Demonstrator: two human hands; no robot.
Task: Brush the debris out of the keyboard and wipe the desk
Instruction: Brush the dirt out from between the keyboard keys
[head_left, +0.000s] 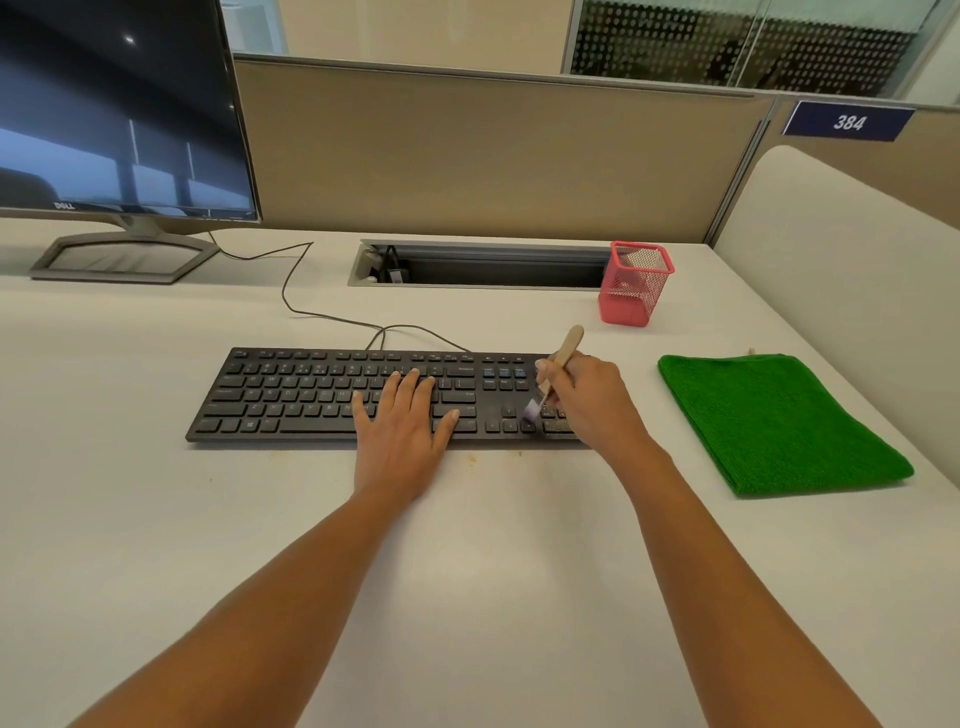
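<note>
A black keyboard (291, 395) lies across the middle of the white desk (156, 519). My left hand (402, 421) rests flat on its right-centre keys, fingers straight. My right hand (589, 397) grips a small brush (563, 353) with a pale wooden handle; its light bristles touch the keys by the arrow cluster and number pad. Dusty crumbs sit on the lowest number-pad keys. A few tan crumbs (471, 458) lie on the desk just in front of the keyboard. A folded green cloth (779, 421) lies to the right of the keyboard.
A red mesh pen cup (636, 283) stands behind the keyboard's right end, beside an open cable slot (483, 265). A monitor (119, 109) on its stand sits at the back left, its cables running to the keyboard. Beige partitions close the back and right.
</note>
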